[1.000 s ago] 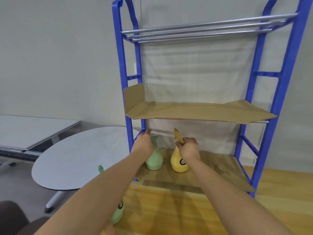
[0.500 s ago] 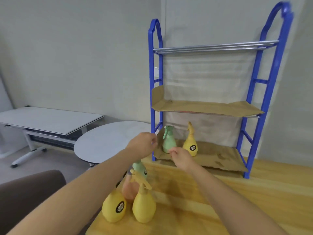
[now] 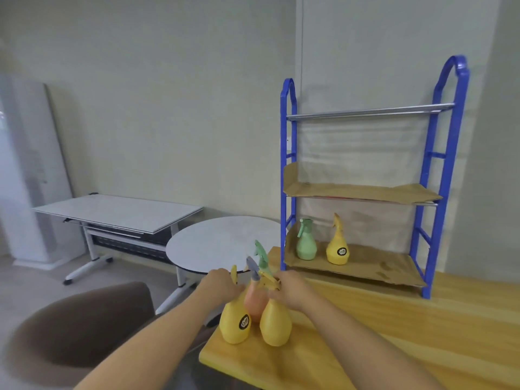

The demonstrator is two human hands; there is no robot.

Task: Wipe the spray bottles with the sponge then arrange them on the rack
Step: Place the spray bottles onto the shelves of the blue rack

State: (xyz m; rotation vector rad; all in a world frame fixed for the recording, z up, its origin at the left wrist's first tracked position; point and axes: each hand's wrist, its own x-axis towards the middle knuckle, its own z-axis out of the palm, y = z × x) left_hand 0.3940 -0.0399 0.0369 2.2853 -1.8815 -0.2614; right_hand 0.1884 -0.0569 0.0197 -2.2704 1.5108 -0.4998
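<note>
A blue rack point(image 3: 287, 164) stands on the wooden table point(image 3: 394, 319). On its cardboard-lined bottom shelf, a green spray bottle point(image 3: 306, 246) and a yellow spray bottle point(image 3: 337, 247) stand side by side. At the table's left corner is a cluster: two yellow bottles point(image 3: 235, 323) point(image 3: 275, 326) in front, an orange one point(image 3: 254, 302) behind them, and a green trigger head point(image 3: 260, 253) poking up at the back. My left hand point(image 3: 222, 287) grips the neck of the left yellow bottle. My right hand point(image 3: 292, 291) grips the neck of the right yellow bottle. No sponge is in view.
The rack's middle shelf point(image 3: 360, 192) carries cardboard and its top shelf point(image 3: 368, 111) is metal rods. A round white table point(image 3: 222, 243) and a white desk point(image 3: 118, 212) stand to the left. A brown chair point(image 3: 78, 327) sits close to the table's corner.
Both hands left the green and yellow bottles on the bottom shelf and drew back to the cluster at the table corner. The view pulled away from the rack.
</note>
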